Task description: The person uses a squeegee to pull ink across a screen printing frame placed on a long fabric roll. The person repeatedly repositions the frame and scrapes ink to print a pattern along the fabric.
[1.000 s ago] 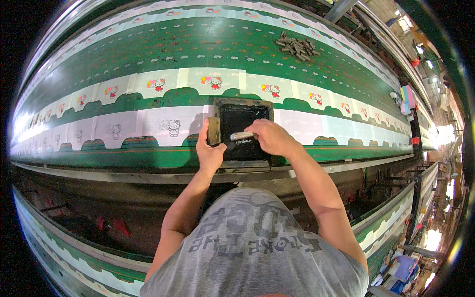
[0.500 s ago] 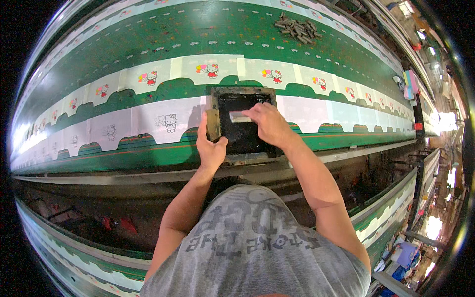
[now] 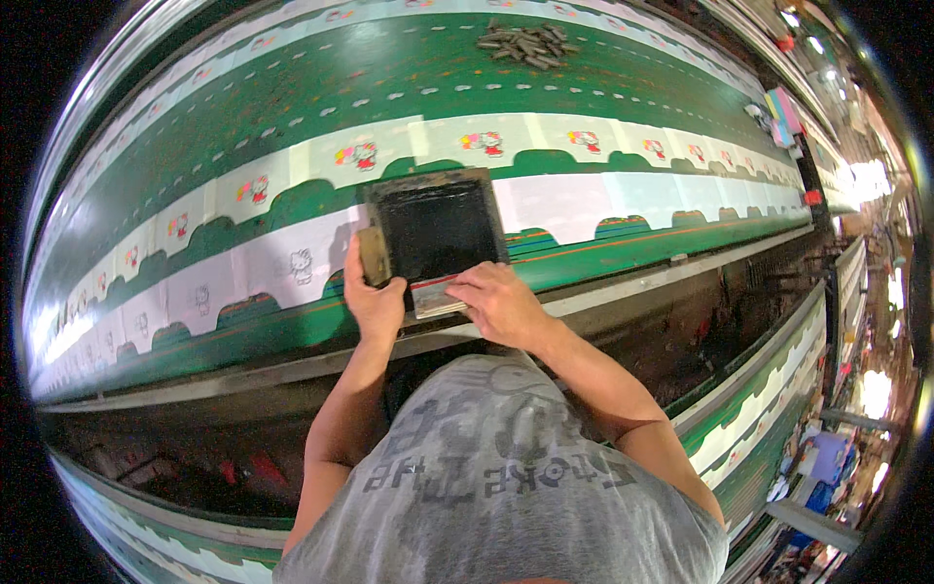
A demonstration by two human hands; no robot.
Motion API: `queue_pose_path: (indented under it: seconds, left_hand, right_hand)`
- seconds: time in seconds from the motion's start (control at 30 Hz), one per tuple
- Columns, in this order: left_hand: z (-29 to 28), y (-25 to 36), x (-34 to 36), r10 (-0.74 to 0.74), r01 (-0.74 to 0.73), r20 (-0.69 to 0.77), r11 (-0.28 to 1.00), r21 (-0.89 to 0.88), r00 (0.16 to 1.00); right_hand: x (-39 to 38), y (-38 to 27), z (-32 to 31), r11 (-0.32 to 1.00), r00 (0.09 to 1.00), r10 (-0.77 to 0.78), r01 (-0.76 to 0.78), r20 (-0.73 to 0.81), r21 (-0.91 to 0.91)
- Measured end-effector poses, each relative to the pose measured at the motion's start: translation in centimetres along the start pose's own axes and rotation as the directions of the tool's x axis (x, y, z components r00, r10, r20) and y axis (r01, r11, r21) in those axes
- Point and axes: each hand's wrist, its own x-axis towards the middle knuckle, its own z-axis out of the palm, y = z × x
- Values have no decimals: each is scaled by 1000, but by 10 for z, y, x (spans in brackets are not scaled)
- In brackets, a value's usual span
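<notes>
A square screen-printing frame (image 3: 428, 181) with a dark, glossy inside rests on the green print table (image 3: 243, 127), over a row of pale cut panels (image 3: 555, 209). My left hand (image 3: 374, 307) grips a worn tan block (image 3: 373, 253) on the frame's left side. My right hand (image 3: 501, 304) pinches a flat squeegee (image 3: 436, 304) with a red strip, lying along the frame's near edge. Left of the frame, the panels show outline prints of a cartoon cat; the row behind (image 3: 360, 154) carries coloured versions with balloons.
A pile of short grey pieces (image 3: 525, 44) sits at the back of the table. Coloured blocks (image 3: 783, 117) stand at the right end. A metal rail (image 3: 671, 273) runs along the near edge; a dark gap separates it from another printing table (image 3: 749, 389) behind me.
My right hand and squeegee have moved from the middle of the screen down to its near edge. The view has turned, shifting the frame left in the picture.
</notes>
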Motion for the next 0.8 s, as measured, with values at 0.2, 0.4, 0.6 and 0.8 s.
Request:
queue_pose_path:
  seconds: [0.2, 0.4, 0.6, 0.8]
  left_hand:
    - [62, 33, -24, 108, -108, -12, 991, -82, 994]
    - [173, 33, -55, 97, -98, -29, 995, -10, 995]
    - [246, 30, -79, 51, -53, -12, 983, -177, 999]
    - [263, 35, -80, 44, -41, 11, 981, -189, 999]
  right_hand:
    - [-52, 47, -25, 998, 985, 43, -36, -168, 47]
    - [-120, 120, -77, 995, 973, 81, -66, -216, 75]
    - [-167, 175, -120, 996, 989, 65, -58, -131, 60]
    - [-164, 184, -141, 997, 997, -47, 43, -53, -67]
